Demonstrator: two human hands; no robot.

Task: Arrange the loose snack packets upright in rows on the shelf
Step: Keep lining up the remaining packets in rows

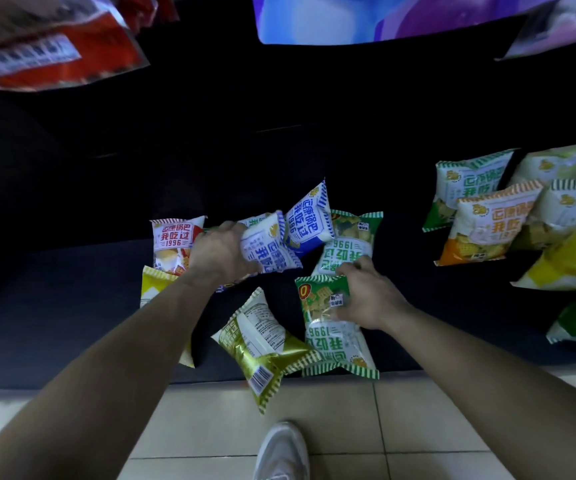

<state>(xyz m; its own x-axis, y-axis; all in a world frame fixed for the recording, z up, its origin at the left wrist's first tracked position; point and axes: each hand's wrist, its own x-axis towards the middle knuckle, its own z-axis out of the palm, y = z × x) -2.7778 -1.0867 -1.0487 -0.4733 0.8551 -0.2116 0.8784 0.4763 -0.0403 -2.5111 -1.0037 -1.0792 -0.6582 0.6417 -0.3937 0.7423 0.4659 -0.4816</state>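
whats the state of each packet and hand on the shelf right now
left hand: closed on the blue packets
blue packets: two, lifted off the shelf
right hand: grip on the green packet
green packet: flat on the shelf, upside down
gold packet: flat, back side up, overhanging the shelf edge
red packet: upright, facing out
orange packet: leaning among the packets on the right

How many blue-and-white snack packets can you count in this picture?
2. One blue-and-white packet is gripped in the left hand; the second sits just right of it. Others may be hidden beneath.
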